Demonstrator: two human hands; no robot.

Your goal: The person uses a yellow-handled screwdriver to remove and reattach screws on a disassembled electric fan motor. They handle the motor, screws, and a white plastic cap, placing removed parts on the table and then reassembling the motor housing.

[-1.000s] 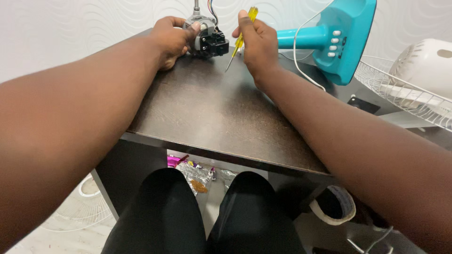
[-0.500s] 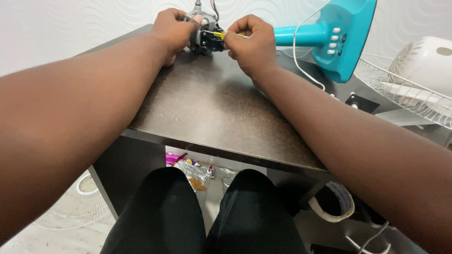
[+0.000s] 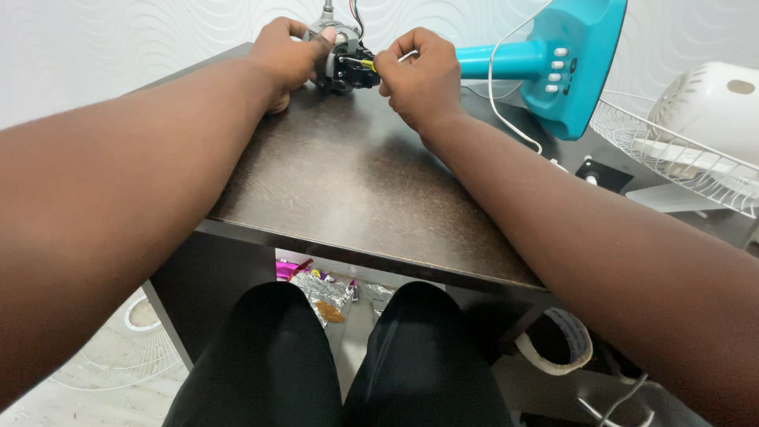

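The left hand is gripping the small fan motor at the dark table's far edge. The right hand is closed on a yellow-handled screwdriver, apparently driving into the motor; keeping the tool square and the motor steady is advisable.

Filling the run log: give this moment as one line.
left hand: holds grey-black fan motor | right hand: yellow-handled screwdriver at motor | surface: dark wooden table | nearby: teal fan stand
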